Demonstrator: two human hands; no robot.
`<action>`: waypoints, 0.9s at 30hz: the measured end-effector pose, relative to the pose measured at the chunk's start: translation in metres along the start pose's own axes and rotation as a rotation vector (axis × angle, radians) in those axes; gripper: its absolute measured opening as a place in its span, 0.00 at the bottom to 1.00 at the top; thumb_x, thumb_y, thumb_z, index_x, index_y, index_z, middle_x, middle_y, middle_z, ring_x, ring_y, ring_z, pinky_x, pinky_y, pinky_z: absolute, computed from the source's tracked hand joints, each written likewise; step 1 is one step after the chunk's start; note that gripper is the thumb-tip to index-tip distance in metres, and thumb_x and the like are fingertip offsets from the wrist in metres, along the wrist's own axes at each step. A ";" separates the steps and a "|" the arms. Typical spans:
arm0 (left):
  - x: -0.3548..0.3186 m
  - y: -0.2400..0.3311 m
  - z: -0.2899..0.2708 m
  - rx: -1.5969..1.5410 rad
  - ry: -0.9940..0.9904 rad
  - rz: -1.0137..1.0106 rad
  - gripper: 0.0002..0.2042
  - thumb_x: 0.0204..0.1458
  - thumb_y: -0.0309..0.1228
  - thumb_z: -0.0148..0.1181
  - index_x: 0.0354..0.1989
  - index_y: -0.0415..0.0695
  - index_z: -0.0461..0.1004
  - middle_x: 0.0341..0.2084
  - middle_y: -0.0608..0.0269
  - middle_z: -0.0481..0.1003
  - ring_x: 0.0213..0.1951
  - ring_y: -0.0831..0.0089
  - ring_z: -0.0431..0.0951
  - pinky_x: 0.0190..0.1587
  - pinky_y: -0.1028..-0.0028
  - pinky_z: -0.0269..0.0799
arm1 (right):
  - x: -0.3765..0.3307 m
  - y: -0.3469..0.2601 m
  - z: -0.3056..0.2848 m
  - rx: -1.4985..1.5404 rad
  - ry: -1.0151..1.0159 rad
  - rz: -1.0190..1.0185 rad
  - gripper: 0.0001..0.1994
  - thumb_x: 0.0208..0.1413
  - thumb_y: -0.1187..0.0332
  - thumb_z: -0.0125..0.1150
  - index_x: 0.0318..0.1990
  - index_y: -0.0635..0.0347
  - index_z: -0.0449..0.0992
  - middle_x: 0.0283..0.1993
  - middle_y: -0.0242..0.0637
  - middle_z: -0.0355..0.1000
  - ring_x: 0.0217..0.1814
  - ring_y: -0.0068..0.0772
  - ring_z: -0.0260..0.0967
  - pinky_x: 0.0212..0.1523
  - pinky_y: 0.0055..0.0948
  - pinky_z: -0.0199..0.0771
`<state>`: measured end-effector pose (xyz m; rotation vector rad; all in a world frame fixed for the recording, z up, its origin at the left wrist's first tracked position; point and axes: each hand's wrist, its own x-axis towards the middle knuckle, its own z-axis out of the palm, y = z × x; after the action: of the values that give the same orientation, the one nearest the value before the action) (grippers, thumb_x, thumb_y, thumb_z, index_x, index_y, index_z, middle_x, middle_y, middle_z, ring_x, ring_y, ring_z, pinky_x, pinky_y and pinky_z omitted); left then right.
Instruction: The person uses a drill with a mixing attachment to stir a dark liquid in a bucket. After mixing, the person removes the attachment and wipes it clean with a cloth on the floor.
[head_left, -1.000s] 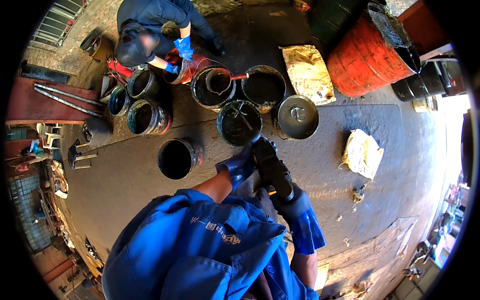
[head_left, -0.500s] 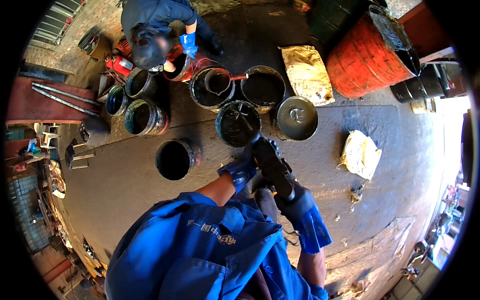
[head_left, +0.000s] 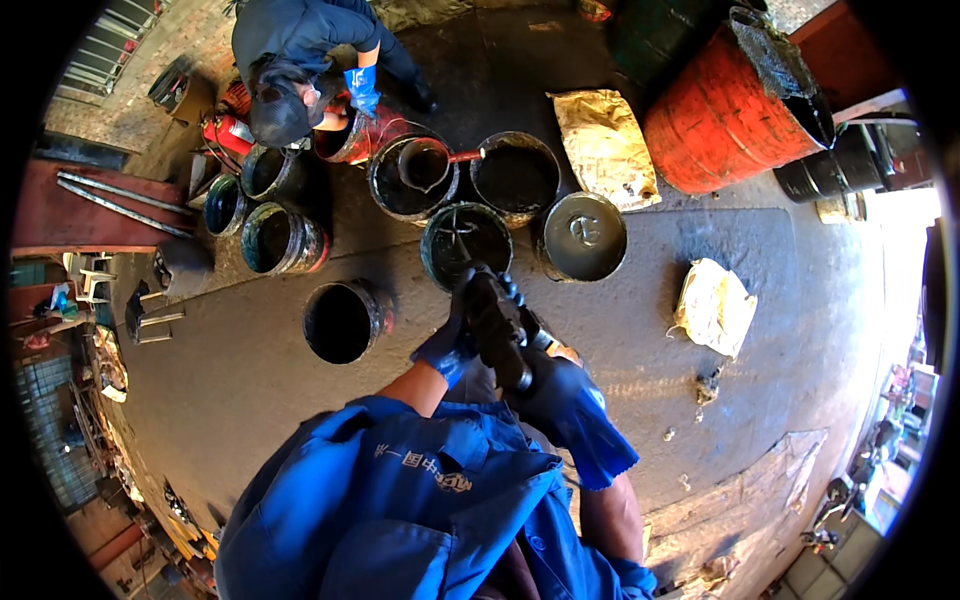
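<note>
In the middle of the frame we hold a black power tool point(head_left: 497, 332). Our left hand point(head_left: 460, 322) has its fingers around the top end; our right hand point(head_left: 555, 392) grips the bottom. A bucket point(head_left: 430, 262) stands just above.

The right glove point(head_left: 575, 415) looks rubbery, its blue cuff point(head_left: 603, 452) smooth and glossy; the handheld power tool point(head_left: 498, 325) has a dark, mostly matt body. The work jacket point(head_left: 345, 490) is matt cloth, the red drum point(head_left: 710, 125) scuffed painted metal, the longer sack point(head_left: 603, 150) crinkled, paper-like, the floor point(head_left: 620, 335) rough.
</note>
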<state>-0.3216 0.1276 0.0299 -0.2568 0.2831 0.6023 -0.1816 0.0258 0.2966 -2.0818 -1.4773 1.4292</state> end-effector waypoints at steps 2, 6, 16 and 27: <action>0.010 -0.003 -0.007 0.046 0.005 -0.044 0.32 0.57 0.64 0.47 0.46 0.43 0.74 0.36 0.55 0.77 0.40 0.55 0.77 0.46 0.54 0.76 | 0.002 0.023 0.017 0.069 0.065 -0.003 0.20 0.49 0.61 0.68 0.50 0.55 0.78 0.35 0.45 0.80 0.37 0.41 0.81 0.39 0.38 0.79; 0.033 -0.037 -0.007 0.191 -0.051 -0.199 0.31 0.57 0.65 0.47 0.45 0.45 0.74 0.37 0.56 0.76 0.42 0.54 0.76 0.46 0.51 0.75 | -0.017 0.041 0.015 0.260 0.190 0.118 0.19 0.51 0.63 0.68 0.50 0.58 0.78 0.29 0.43 0.80 0.28 0.31 0.80 0.30 0.34 0.79; 0.028 -0.032 -0.016 0.132 0.069 -0.254 0.27 0.56 0.60 0.53 0.44 0.45 0.74 0.39 0.52 0.77 0.42 0.51 0.77 0.50 0.51 0.74 | -0.019 0.013 0.010 0.317 0.129 0.272 0.19 0.48 0.60 0.69 0.48 0.56 0.79 0.41 0.50 0.80 0.45 0.53 0.79 0.44 0.41 0.78; -0.031 -0.001 0.012 0.027 0.104 0.310 0.26 0.62 0.60 0.44 0.42 0.48 0.75 0.32 0.61 0.77 0.38 0.62 0.77 0.50 0.59 0.74 | 0.025 -0.037 -0.013 -0.291 -0.235 -0.141 0.19 0.49 0.56 0.66 0.48 0.53 0.78 0.35 0.43 0.80 0.36 0.44 0.79 0.38 0.39 0.77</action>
<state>-0.3427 0.1145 0.0520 -0.2197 0.4362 0.8921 -0.1935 0.0682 0.3125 -1.9656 -1.9878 1.5239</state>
